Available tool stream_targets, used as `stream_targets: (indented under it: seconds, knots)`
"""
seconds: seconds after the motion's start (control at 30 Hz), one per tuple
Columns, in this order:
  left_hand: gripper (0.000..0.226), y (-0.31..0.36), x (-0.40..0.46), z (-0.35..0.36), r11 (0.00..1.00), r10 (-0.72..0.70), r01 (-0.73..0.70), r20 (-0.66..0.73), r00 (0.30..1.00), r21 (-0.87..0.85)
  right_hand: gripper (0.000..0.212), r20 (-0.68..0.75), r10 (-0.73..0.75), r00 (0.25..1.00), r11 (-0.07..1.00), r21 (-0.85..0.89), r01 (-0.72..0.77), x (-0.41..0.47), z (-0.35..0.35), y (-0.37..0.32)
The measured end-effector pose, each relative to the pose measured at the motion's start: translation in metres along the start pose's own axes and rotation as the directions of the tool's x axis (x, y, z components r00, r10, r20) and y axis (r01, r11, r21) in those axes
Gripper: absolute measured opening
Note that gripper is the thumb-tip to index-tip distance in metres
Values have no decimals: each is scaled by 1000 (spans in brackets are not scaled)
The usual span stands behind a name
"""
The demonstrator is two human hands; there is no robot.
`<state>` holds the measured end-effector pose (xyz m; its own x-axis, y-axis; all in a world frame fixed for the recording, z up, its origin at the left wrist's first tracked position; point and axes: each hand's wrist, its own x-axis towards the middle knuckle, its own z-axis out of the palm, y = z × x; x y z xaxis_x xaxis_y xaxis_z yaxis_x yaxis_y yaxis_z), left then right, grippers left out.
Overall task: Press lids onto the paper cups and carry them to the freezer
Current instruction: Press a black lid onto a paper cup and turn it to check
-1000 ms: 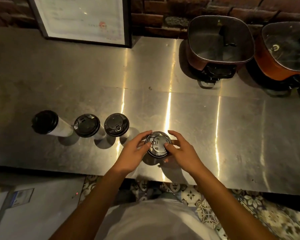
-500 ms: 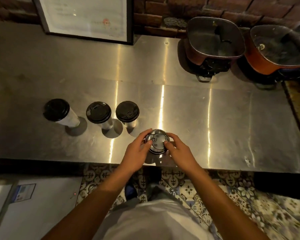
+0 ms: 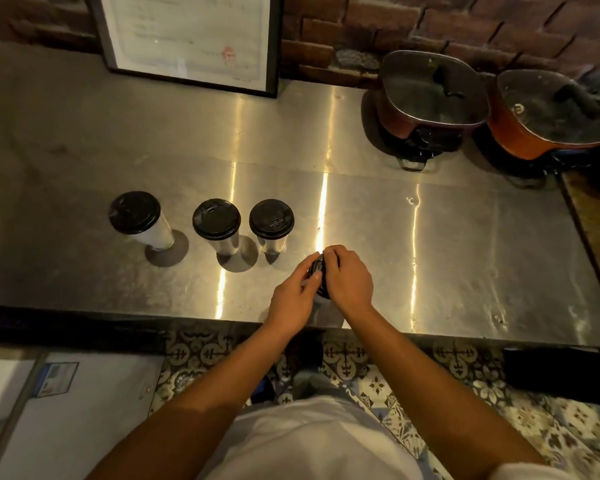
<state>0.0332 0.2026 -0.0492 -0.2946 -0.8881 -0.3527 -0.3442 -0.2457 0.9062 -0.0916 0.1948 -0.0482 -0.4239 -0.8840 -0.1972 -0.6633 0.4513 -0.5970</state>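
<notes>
Three white paper cups with black lids stand in a row on the steel counter [image 3: 465, 244]: a left cup [image 3: 135, 212], a middle cup [image 3: 216, 219] and a right cup [image 3: 271, 218]. A fourth cup [image 3: 317, 270] stands near the counter's front edge, its black lid mostly hidden by my hands. My right hand [image 3: 347, 277] lies over the top of that lid with the fingers curled on it. My left hand [image 3: 291, 299] grips the lid's left rim.
Two orange square pots with glass lids [image 3: 433, 95] [image 3: 548, 116] sit at the back right. A framed document [image 3: 191, 39] leans on the brick wall. Below the counter edge are patterned floor tiles and a white chest [image 3: 66, 410] at the lower left.
My right hand has slid from the lid's right rim over its top and now covers most of it. The view has shifted, so the cups appear further right.
</notes>
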Motion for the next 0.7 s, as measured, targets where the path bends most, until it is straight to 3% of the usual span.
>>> stream_targets:
  seconds: [0.2,0.27,0.4,0.6,0.7]
  knots:
    - [48,-12,4,0,998,3,-3,4,1000,-63,38,197,3,980,983,-181,33,22,-12,-12]
    - [48,-14,4,1,997,1,0,3,1000,-75,40,167,31,985,981,-193,2,25,-9,-13]
    - [47,-12,4,3,997,6,-8,-19,1000,-75,42,-36,13,999,983,-183,-19,14,5,-10]
    - [51,-16,3,-2,992,-2,10,61,998,-129,43,32,-8,999,983,-185,14,17,0,-9]
    - [50,-17,1,-6,980,-36,62,135,990,-189,58,129,26,991,965,-262,9,18,-4,-10]
